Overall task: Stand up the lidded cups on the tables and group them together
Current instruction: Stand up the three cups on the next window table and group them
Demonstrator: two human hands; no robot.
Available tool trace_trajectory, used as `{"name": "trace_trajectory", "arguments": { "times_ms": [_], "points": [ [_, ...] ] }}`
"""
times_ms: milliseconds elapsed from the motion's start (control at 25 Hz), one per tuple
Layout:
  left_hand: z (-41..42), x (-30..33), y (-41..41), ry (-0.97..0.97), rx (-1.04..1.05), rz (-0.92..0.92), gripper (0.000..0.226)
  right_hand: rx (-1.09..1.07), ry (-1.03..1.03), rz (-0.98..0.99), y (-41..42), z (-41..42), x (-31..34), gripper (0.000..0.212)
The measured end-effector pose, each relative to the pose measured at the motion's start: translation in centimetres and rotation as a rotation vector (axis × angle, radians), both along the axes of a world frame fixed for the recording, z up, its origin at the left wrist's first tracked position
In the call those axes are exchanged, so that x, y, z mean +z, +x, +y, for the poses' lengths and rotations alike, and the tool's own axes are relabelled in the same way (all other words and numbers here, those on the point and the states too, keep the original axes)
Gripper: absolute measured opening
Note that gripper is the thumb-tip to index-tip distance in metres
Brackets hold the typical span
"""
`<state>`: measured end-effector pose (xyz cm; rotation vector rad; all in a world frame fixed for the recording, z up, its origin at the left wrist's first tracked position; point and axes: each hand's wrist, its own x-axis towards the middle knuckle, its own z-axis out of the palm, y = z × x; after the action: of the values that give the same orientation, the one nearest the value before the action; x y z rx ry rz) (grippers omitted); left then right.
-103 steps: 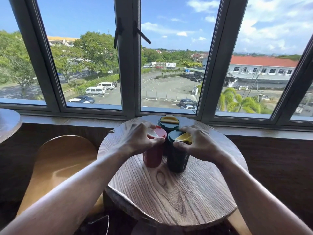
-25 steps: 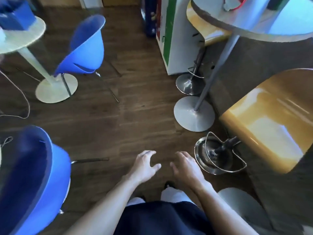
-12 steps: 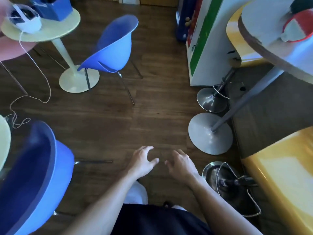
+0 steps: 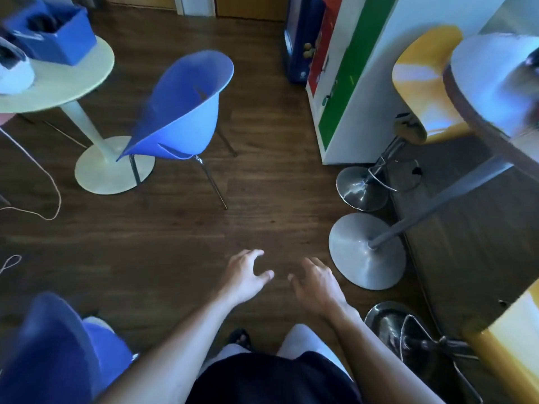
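Both the left hand [image 4: 246, 277] and the right hand [image 4: 316, 282] hang in front of the body with fingers loosely spread, holding nothing, over bare wooden floor [image 4: 262, 199]. This looks like a walk between tables, so the next move calls for reaching a table and finding cups. A blurred shape at the right edge of the round high table [image 4: 484, 83] may be a cup; I cannot tell. The coloured panels [image 4: 344, 68] carry no readable writing
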<state>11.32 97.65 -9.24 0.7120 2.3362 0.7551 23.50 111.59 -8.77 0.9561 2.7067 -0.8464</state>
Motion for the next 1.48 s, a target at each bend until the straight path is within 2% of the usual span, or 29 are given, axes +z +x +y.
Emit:
{"name": "trace_trajectory", "arguments": {
  "times_ms": [200,400,560,720,920,1120,1280,1480],
  "points": [
    [4.1,0.1,-7.0,0.023,-0.047,0.009,0.055,-0.024,-0.021,0.054,-7.0,3.6,-0.4,0.047],
    [11.0,2.7,-14.2,0.043,-0.149,0.097,0.054,-0.102,0.023,0.166,-14.0,10.2,1.0,0.041],
    [19.2,5.8,-20.7,0.098,-0.237,0.197,0.052,-0.129,0.165,0.253,-19.4,17.1,4.7,0.046],
    [27.4,9.9,-25.3,0.228,-0.351,0.261,0.051,-0.235,0.295,0.283,-23.6,22.9,9.1,0.048],
    [37.0,14.7,-29.7,0.472,-0.603,0.304,0.049,-0.482,0.502,0.381,-26.7,28.3,14.4,0.042],
    [43.7,20.1,-31.2,0.718,-0.851,0.285,0.045,-0.810,0.643,0.358,-25.4,30.8,19.8,0.041],
    [48.0,22.5,-28.8,0.751,-1.046,0.260,0.047,-1.062,0.740,0.281,-20.3,30.6,22.5,0.045],
    [50.2,24.0,-23.9,0.764,-1.241,0.212,0.053,-1.216,0.756,0.222,-14.9,30.7,23.8,0.049]
  ]
}}
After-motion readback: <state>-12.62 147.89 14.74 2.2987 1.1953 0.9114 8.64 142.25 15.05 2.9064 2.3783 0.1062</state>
